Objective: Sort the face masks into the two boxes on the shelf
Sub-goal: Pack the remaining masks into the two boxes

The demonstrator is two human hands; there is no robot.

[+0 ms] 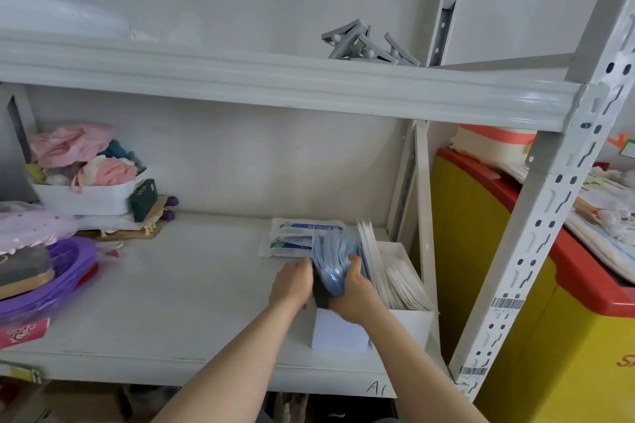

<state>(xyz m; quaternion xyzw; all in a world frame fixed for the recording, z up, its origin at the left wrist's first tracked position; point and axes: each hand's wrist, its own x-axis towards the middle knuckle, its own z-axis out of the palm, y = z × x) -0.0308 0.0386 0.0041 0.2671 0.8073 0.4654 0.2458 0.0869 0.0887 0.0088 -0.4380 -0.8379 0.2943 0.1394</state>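
Lower right of centre, both hands, left hand (292,280) and right hand (354,288), press a stack of blue masks (335,259) between them, likely squaring it to fit the near box (338,330).

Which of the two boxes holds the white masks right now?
The right-hand box, against the shelf upright, is filled with white masks. The left box has the blue masks that both hands hold above it.

We see a blurred stack of pale blue pleated face masks (335,259) upright above the left white cardboard box (338,330). Beside it, touching, the right white cardboard box (410,323) holds white masks (402,285) on edge.
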